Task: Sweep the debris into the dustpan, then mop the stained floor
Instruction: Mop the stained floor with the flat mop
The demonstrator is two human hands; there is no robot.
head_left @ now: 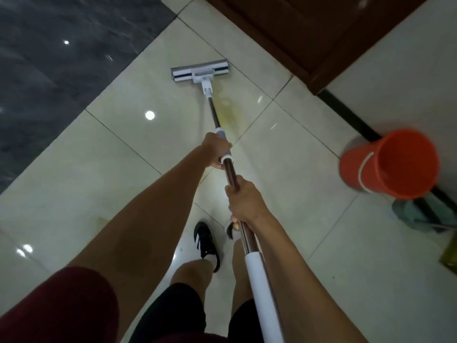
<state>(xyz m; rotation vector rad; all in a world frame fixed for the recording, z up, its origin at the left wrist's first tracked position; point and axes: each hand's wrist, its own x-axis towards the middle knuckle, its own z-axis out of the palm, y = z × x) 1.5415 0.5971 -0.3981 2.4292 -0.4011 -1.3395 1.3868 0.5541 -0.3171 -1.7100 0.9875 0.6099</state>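
- The long flat mop with a white-and-grey rectangular head [199,71] rests flat on the glossy pale ceramic tile floor [309,174], just beyond a faint yellowish stain [228,112] that lies beside the shaft.
- The person's left hand [215,151] wraps its fingers around the grey plastic collar on the shaft; the right hand [243,203] curls around the bare metal section lower down, just above the white foam-like sleeve [259,288] at the handle's end.
- By its look, the mop is light and stiff: a thin metal tube that should not flex much, with a pivoting joint at the head, so the pad probably stays flat as the angle changes.
- The polished metal is likely slippery in a damp palm; the collar and the white sleeve look like the surer places to hold, with the hands set apart for leverage.
- The tiles are smooth, hard and mirror-bright, showing lamp reflections, so the pad should glide easily and a wet floor may be slick underfoot.
- An orange round plastic bucket [390,164] with a thin white bail stands near the wall, well apart from the mop head.
- A dark marble-like slab [61,58] borders the tiles, and brown wooden furniture [309,28] stands beyond the head.
- A second small yellowish mark [102,221] sits by the left forearm.
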